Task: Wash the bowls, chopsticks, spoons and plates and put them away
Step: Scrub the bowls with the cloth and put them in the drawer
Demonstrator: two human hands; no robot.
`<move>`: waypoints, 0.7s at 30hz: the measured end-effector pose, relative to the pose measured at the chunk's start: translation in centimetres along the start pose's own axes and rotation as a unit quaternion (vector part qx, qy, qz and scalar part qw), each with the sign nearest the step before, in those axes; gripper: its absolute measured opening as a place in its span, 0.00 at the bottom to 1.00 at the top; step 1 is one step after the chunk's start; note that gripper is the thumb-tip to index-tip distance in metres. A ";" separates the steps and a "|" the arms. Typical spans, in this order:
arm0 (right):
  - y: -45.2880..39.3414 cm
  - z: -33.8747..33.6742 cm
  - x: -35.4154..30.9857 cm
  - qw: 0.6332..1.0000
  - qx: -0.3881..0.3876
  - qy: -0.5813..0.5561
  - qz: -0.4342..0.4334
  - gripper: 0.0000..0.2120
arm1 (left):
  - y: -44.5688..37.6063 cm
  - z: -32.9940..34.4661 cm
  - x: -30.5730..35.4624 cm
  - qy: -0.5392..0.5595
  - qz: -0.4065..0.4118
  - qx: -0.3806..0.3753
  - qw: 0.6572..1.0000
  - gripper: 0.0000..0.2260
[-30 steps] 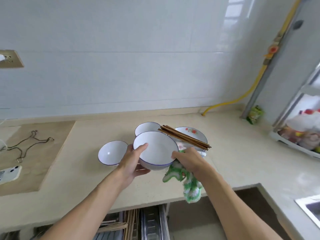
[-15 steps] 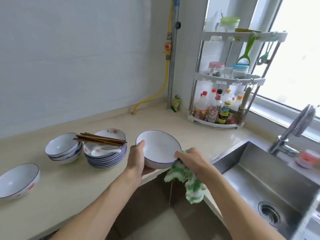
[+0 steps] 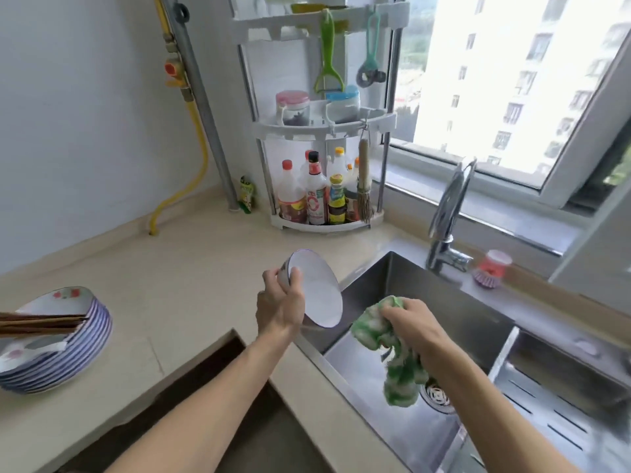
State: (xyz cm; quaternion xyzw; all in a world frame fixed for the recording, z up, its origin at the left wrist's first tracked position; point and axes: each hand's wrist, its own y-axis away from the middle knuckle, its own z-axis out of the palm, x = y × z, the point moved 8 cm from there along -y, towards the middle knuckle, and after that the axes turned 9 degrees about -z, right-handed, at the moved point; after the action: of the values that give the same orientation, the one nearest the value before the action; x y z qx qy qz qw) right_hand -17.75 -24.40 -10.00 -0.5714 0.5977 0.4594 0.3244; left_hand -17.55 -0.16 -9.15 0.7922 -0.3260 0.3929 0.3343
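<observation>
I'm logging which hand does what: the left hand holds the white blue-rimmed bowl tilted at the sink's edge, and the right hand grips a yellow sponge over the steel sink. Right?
Not quite. In the head view the right hand grips a green-and-white cloth, not a yellow sponge. The rest stands: the left hand holds the white blue-rimmed bowl tilted at the steel sink edge.

Both bare forearms reach forward. The left hand point(image 3: 280, 307) grips a tilted bowl point(image 3: 321, 295), thumb on its rim. The right hand point(image 3: 408, 322), knuckles up, clutches a cloth point(image 3: 392, 356).
</observation>
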 end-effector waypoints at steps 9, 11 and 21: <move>-0.6 -4.0 3.3 0.998 0.042 -0.037 0.030 0.10 | 1.6 5.6 4.9 -0.201 0.204 0.021 0.958 0.20; -0.9 -4.6 3.5 0.996 0.061 -0.059 0.037 0.11 | 1.8 6.3 5.7 -0.223 0.237 0.015 0.945 0.20; -1.3 -4.4 4.5 0.983 0.096 -0.154 0.028 0.13 | 1.8 8.0 7.1 -0.238 0.281 0.003 0.930 0.19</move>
State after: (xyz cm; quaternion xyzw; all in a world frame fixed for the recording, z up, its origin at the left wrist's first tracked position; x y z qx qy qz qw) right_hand -16.48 -30.05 -12.69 -0.4434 0.5975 0.4912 0.4529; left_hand -12.33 -9.25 -6.44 0.7394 -0.6040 0.2715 0.1210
